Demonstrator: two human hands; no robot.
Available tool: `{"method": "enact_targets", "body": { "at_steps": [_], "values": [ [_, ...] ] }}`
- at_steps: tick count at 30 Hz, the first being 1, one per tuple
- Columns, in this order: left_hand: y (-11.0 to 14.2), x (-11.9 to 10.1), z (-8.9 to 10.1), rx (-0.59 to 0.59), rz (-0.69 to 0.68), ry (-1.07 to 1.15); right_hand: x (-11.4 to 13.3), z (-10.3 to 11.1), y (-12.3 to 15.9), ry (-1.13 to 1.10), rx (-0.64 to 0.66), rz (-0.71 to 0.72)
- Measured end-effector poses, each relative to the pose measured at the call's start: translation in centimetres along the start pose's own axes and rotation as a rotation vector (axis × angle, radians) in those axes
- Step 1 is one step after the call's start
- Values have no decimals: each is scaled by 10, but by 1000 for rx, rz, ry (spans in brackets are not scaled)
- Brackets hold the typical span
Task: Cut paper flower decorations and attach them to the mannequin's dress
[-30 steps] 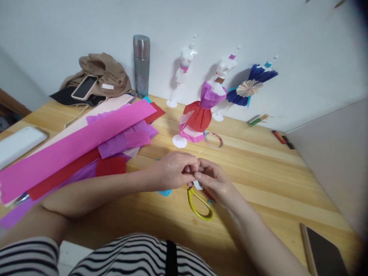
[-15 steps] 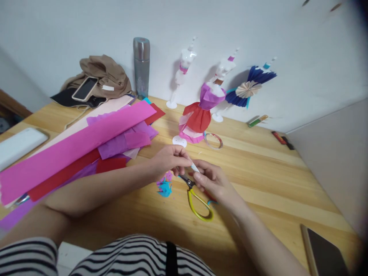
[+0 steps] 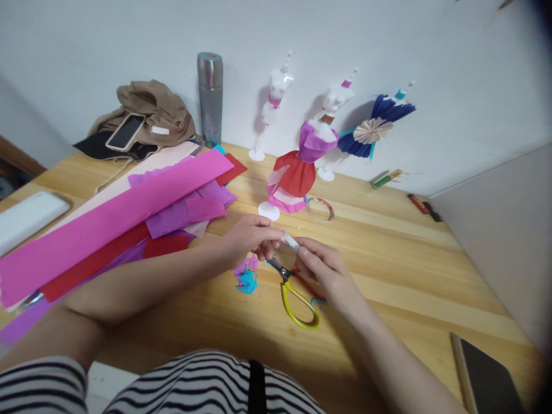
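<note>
At frame centre, your left hand (image 3: 255, 237) and right hand (image 3: 324, 263) pinch opposite ends of a white strip (image 3: 291, 241), its long axis sloping down rightward.

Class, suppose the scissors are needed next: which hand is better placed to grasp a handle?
Right, probably: the right hand is nearer the red handle of the scissors, while the left hand is nearer the blades.

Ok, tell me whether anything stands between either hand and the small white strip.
Nothing visible does: the left hand and the right hand each pinch one end of the white strip. The scissors lie on the table below, not between the hands and the strip.
</note>
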State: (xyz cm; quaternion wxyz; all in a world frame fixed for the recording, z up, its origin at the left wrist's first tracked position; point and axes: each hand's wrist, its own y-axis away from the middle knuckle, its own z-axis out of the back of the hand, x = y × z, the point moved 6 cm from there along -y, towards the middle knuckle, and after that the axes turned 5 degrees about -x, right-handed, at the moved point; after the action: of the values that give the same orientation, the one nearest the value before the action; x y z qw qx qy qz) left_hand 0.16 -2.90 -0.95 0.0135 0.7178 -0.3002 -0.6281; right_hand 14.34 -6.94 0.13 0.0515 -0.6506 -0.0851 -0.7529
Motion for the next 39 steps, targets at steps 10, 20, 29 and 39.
{"method": "enact_targets", "body": {
  "at_steps": [10, 20, 29, 39],
  "values": [
    [7, -26, 6, -140, -474, -373, 11, 7, -2, 198, -40, 99],
    [5, -12, -6, -21, -88, 93, 5, 11, -6, 256, -82, 207],
    [11, -11, -7, -81, -73, 121, 43, 3, 14, 593, -408, 747],
    [11, -12, -11, -42, -152, 76, 22, 8, -3, 209, -307, 484]
  ]
}}
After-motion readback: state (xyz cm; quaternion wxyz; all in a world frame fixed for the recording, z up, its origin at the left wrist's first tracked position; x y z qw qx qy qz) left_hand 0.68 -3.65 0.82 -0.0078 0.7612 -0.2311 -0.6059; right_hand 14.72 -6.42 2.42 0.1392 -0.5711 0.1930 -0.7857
